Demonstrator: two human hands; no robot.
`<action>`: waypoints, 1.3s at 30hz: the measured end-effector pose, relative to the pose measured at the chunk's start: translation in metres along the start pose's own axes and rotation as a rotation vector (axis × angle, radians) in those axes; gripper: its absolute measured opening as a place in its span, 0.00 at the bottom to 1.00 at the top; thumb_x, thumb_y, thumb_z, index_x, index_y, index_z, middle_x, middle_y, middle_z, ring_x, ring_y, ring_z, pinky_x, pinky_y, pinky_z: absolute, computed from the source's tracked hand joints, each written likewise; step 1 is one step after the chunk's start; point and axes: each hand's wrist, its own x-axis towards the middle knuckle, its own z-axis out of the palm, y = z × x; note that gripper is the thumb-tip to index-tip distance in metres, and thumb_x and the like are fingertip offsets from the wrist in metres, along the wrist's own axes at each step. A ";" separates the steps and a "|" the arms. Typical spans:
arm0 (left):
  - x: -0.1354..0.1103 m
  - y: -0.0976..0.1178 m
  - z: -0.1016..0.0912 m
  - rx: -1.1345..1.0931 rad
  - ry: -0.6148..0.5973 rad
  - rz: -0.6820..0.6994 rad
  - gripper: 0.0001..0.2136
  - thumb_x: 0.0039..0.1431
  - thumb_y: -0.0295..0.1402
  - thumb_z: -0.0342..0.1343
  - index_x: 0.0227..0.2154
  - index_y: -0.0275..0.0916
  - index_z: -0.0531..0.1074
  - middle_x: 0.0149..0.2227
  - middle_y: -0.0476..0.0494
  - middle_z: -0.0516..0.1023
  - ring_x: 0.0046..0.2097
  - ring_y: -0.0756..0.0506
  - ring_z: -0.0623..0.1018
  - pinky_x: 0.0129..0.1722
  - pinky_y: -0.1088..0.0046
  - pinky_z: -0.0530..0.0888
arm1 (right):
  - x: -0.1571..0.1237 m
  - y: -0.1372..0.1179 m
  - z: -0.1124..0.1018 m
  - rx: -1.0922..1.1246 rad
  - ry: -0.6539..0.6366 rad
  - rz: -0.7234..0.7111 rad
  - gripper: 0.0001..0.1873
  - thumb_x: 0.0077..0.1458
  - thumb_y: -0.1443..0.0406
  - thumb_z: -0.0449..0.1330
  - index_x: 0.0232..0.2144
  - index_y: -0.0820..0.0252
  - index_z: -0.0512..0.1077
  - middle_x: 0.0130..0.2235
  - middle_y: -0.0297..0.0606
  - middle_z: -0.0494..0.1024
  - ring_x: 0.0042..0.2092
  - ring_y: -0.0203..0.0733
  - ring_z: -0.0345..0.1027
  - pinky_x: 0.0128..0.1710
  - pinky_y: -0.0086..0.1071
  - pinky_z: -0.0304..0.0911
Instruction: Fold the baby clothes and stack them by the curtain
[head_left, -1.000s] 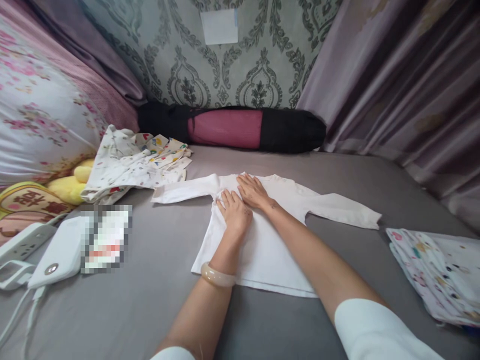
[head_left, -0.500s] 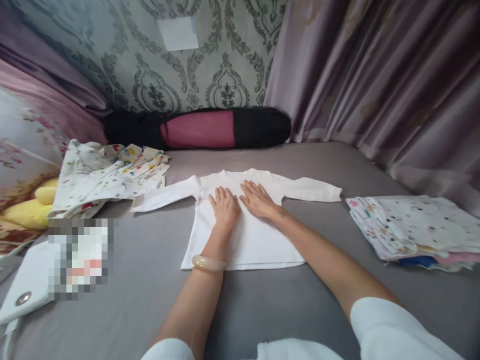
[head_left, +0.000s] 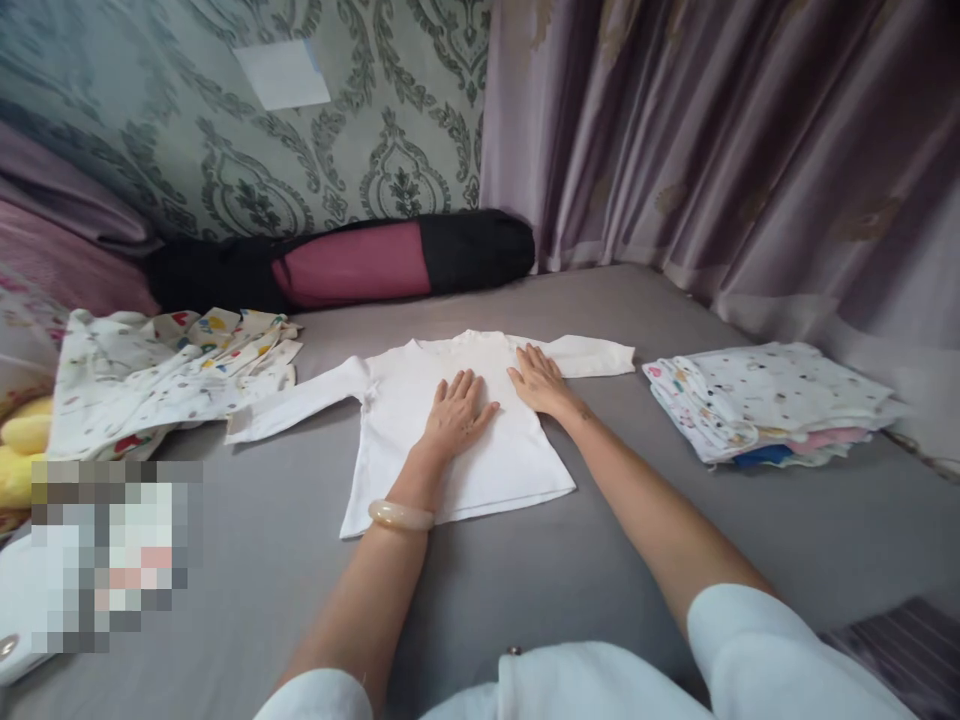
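A small white long-sleeved shirt lies spread flat on the grey bed sheet, its neckline away from me and both sleeves stretched out sideways. My left hand rests palm down on the middle of the shirt, fingers spread. Palm down too, my right hand lies at the shirt's right side, where the right sleeve joins the body. Neither hand grips the cloth. A pale bangle circles my left wrist.
Folded patterned clothes are stacked on the right. Loose patterned clothes touch the left sleeve's side. A black and maroon long bag lies along the wall. At left are a white object, partly blurred out, and a yellow plush thing.
My right hand has slid outward from the shirt's chest to its right sleeve joint. My left hand stays on the shirt's middle, fingers wider apart. The camera view has turned right.
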 end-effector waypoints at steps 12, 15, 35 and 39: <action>-0.029 0.021 -0.010 0.030 -0.079 0.238 0.32 0.68 0.50 0.36 0.67 0.33 0.52 0.70 0.31 0.50 0.70 0.37 0.50 0.67 0.52 0.47 | -0.004 0.011 0.009 0.032 0.196 -0.004 0.26 0.68 0.60 0.42 0.63 0.67 0.59 0.68 0.51 0.54 0.69 0.50 0.44 0.66 0.50 0.38; -0.039 0.029 -0.013 0.004 -0.100 0.323 0.32 0.68 0.51 0.36 0.67 0.33 0.52 0.70 0.31 0.49 0.71 0.37 0.48 0.67 0.51 0.47 | 0.001 0.016 0.008 0.095 0.281 0.001 0.24 0.67 0.63 0.41 0.59 0.65 0.64 0.65 0.49 0.62 0.65 0.47 0.53 0.64 0.44 0.46; 0.020 0.026 -0.004 -0.444 0.068 0.412 0.16 0.67 0.33 0.43 0.49 0.36 0.72 0.52 0.35 0.76 0.55 0.43 0.74 0.57 0.64 0.70 | 0.001 0.074 -0.008 0.014 0.614 0.545 0.24 0.56 0.69 0.48 0.54 0.71 0.66 0.60 0.60 0.63 0.64 0.60 0.50 0.61 0.55 0.46; 0.045 0.016 0.007 -0.348 0.137 0.305 0.16 0.65 0.33 0.44 0.52 0.37 0.70 0.56 0.34 0.73 0.59 0.43 0.71 0.60 0.62 0.68 | 0.002 0.075 -0.006 -0.003 0.599 0.634 0.28 0.56 0.65 0.50 0.58 0.74 0.62 0.63 0.66 0.57 0.66 0.65 0.46 0.60 0.57 0.45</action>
